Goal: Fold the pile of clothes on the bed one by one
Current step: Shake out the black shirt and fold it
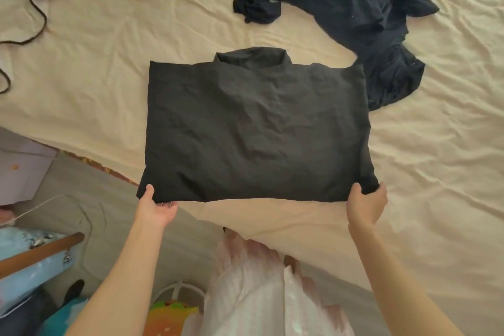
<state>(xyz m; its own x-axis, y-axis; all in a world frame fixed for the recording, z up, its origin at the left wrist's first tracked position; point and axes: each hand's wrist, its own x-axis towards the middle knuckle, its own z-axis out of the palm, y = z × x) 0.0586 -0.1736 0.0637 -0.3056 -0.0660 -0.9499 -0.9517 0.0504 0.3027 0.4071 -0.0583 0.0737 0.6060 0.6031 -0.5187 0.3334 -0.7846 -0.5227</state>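
At the bed's (pixel 81 35) near edge, our left hand (pixel 156 206) pinches the shirt's (pixel 256 128) near-left corner, thumb on top; our right hand (pixel 366 206) pinches the near-right corner likewise. The folded shirt lies flat, long axis running left to right, collar pointing away from us. Beyond its far-right corner lies a crumpled dark pile (pixel 354 13), touching it. A cord (pixel 38 8) trails by the far-left edge.

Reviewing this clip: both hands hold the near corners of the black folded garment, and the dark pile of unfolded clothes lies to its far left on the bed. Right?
Not quite. The dark pile of unfolded clothes lies to the far right of the black folded garment, not the left; a dark cord lies at the far left. The head view shows it. The left hand and right hand do hold its near corners.
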